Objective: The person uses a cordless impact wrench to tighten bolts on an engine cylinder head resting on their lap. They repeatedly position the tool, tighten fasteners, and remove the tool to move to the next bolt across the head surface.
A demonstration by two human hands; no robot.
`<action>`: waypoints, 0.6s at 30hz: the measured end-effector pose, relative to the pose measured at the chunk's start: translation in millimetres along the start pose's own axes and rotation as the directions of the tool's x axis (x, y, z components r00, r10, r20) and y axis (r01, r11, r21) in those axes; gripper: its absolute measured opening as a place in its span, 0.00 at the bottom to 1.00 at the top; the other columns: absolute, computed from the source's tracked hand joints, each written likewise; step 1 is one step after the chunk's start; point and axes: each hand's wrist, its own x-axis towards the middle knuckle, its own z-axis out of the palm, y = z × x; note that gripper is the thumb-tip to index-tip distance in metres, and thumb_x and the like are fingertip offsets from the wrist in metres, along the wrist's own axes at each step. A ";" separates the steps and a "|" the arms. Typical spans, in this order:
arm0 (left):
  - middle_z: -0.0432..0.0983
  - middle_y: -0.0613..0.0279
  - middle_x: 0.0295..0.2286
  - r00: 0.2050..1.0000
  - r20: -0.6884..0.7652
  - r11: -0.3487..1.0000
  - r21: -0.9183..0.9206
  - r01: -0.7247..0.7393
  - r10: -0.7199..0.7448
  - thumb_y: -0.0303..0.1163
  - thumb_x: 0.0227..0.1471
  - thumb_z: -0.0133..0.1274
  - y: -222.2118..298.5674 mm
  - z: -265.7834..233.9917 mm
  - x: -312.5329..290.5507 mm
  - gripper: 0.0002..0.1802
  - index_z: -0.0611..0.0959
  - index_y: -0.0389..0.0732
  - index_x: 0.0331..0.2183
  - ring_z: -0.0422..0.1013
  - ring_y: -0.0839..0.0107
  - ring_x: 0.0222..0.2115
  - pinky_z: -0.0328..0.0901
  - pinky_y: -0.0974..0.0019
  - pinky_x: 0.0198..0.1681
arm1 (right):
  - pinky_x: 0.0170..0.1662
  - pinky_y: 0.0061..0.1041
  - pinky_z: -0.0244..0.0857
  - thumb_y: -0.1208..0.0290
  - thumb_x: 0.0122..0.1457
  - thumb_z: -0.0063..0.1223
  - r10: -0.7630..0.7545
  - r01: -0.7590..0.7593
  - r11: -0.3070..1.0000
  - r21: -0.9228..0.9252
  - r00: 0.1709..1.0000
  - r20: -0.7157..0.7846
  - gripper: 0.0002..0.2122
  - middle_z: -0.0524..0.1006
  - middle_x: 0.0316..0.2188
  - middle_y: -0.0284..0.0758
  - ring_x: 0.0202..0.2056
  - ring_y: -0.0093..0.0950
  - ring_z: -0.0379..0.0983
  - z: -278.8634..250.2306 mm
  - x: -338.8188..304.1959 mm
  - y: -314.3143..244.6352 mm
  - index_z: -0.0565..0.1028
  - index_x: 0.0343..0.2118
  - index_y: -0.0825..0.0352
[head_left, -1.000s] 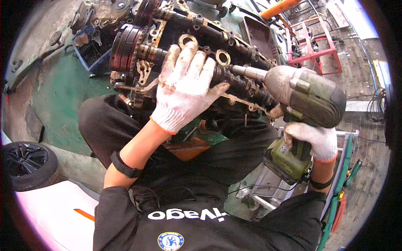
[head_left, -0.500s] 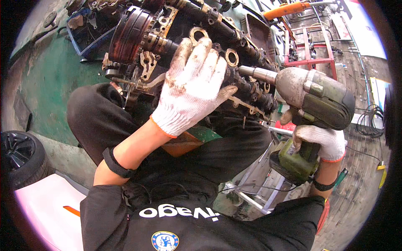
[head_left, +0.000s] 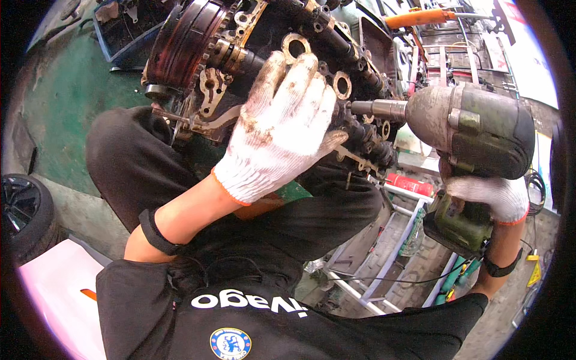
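Note:
A greasy engine (head_left: 336,39) with camshafts, gasket-like metal rings and a large dark pulley (head_left: 186,51) lies in front of my knees. My left hand (head_left: 279,129), in a stained white knit glove, lies across its top with the fingers stretched out, hiding the parts beneath. In my gloved right hand (head_left: 501,197) is a green and grey cordless impact wrench (head_left: 486,129), gripped by its handle. Its long socket (head_left: 384,109) points left at the engine, its tip near the left thumb. Whether the tip sits on a bolt I cannot tell.
A red cylinder (head_left: 411,184) and a silver metal frame (head_left: 384,282) stand right of my knee. Beyond the engine are an orange jack cylinder (head_left: 420,18) and a blue bin (head_left: 108,51) of parts. A wheel (head_left: 30,216) lies at the left edge.
My right hand and the impact wrench have shifted right and look larger, nearer to the camera. My left hand keeps its place on the engine; the view has shifted slightly.

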 end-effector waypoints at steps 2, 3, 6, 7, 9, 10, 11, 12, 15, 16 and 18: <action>0.80 0.54 0.45 1.000 0.011 1.000 0.005 -0.004 0.003 0.50 0.40 0.70 0.0 -0.5 0.0 0.33 0.85 0.39 0.44 0.71 0.52 0.56 0.61 0.41 0.63 | 0.53 0.34 0.72 0.77 0.43 0.76 0.076 -0.075 0.997 -0.034 0.996 0.043 0.37 0.80 0.50 0.36 0.47 0.30 0.77 -3.6 0.3 0.7 0.72 0.60 0.67; 0.80 0.54 0.45 1.000 0.017 1.000 0.010 -0.006 0.006 0.50 0.40 0.70 -0.6 -0.7 0.0 0.33 0.85 0.39 0.44 0.71 0.52 0.56 0.61 0.41 0.63 | 0.54 0.34 0.72 0.78 0.44 0.76 0.039 -0.035 0.990 -0.135 0.999 0.033 0.37 0.80 0.51 0.36 0.49 0.30 0.77 -4.8 0.6 1.5 0.71 0.61 0.66; 0.80 0.55 0.46 1.000 0.018 1.000 -0.008 -0.006 0.006 0.51 0.39 0.70 -0.8 -1.2 0.0 0.33 0.85 0.40 0.45 0.71 0.52 0.57 0.62 0.41 0.63 | 0.56 0.34 0.71 0.79 0.46 0.75 0.114 -0.109 0.992 -0.062 0.990 0.078 0.35 0.81 0.51 0.36 0.50 0.30 0.77 -7.2 2.5 4.4 0.73 0.60 0.66; 0.80 0.55 0.46 1.000 0.020 1.000 -0.007 -0.004 0.004 0.51 0.39 0.70 -0.9 -1.4 -0.3 0.34 0.85 0.40 0.45 0.70 0.52 0.57 0.62 0.41 0.63 | 0.55 0.32 0.72 0.76 0.47 0.75 0.151 -0.151 0.989 -0.010 0.987 0.056 0.32 0.82 0.48 0.34 0.47 0.29 0.78 -6.5 3.1 5.8 0.75 0.58 0.65; 0.80 0.56 0.46 1.000 0.023 1.000 -0.010 0.007 -0.007 0.51 0.40 0.70 -0.3 -1.4 -0.9 0.33 0.85 0.40 0.45 0.70 0.52 0.57 0.61 0.41 0.63 | 0.48 0.32 0.74 0.74 0.46 0.75 0.175 -0.173 0.983 -0.054 0.984 0.035 0.30 0.82 0.43 0.36 0.43 0.29 0.78 -7.0 4.6 6.8 0.75 0.55 0.69; 0.80 0.56 0.46 1.000 0.023 1.000 -0.011 0.011 -0.010 0.51 0.40 0.70 -0.2 -1.3 -1.1 0.33 0.85 0.40 0.45 0.70 0.52 0.57 0.61 0.41 0.63 | 0.47 0.31 0.74 0.73 0.47 0.75 0.175 -0.172 0.982 -0.075 0.984 0.033 0.29 0.82 0.43 0.36 0.43 0.29 0.78 -7.2 4.2 6.4 0.75 0.55 0.69; 0.80 0.56 0.46 1.000 0.021 1.000 -0.011 0.011 -0.011 0.51 0.40 0.70 -0.1 -1.1 -1.0 0.34 0.85 0.40 0.45 0.70 0.52 0.57 0.61 0.41 0.63 | 0.46 0.31 0.74 0.73 0.47 0.74 0.220 -0.217 0.973 -0.077 0.975 0.035 0.29 0.82 0.43 0.35 0.42 0.28 0.78 -7.4 4.2 6.2 0.76 0.54 0.68; 0.80 0.56 0.46 1.000 0.020 1.000 -0.010 0.012 -0.012 0.51 0.40 0.70 -0.3 -0.9 -1.0 0.34 0.85 0.40 0.45 0.70 0.52 0.57 0.61 0.40 0.63 | 0.46 0.30 0.74 0.73 0.48 0.74 0.173 -0.169 0.979 -0.116 0.984 0.030 0.28 0.82 0.43 0.35 0.42 0.28 0.78 -7.2 3.5 5.7 0.76 0.54 0.68; 0.80 0.56 0.46 1.000 0.017 1.000 0.001 0.005 -0.005 0.51 0.39 0.70 -0.4 -0.5 -0.7 0.34 0.84 0.40 0.45 0.71 0.52 0.57 0.62 0.40 0.63 | 0.48 0.30 0.72 0.73 0.49 0.74 0.114 -0.100 0.969 -0.224 0.992 0.050 0.28 0.82 0.45 0.34 0.44 0.26 0.78 -5.6 2.6 5.4 0.76 0.55 0.66; 0.80 0.56 0.46 1.000 0.015 1.000 0.005 -0.003 0.003 0.51 0.39 0.70 -0.4 -0.3 -0.7 0.34 0.84 0.40 0.45 0.71 0.52 0.57 0.62 0.40 0.63 | 0.47 0.30 0.72 0.73 0.49 0.73 0.094 -0.085 0.988 -0.127 0.993 0.068 0.28 0.82 0.45 0.35 0.44 0.26 0.78 -4.5 2.7 5.7 0.76 0.55 0.66; 0.80 0.56 0.46 1.000 0.018 1.000 0.004 0.005 -0.005 0.52 0.39 0.70 -0.4 0.2 -1.0 0.34 0.84 0.40 0.45 0.70 0.52 0.57 0.62 0.40 0.63 | 0.34 0.28 0.72 0.73 0.48 0.73 0.112 -0.112 0.994 -0.008 0.991 0.074 0.26 0.82 0.41 0.38 0.34 0.27 0.78 -2.0 3.5 7.1 0.76 0.52 0.70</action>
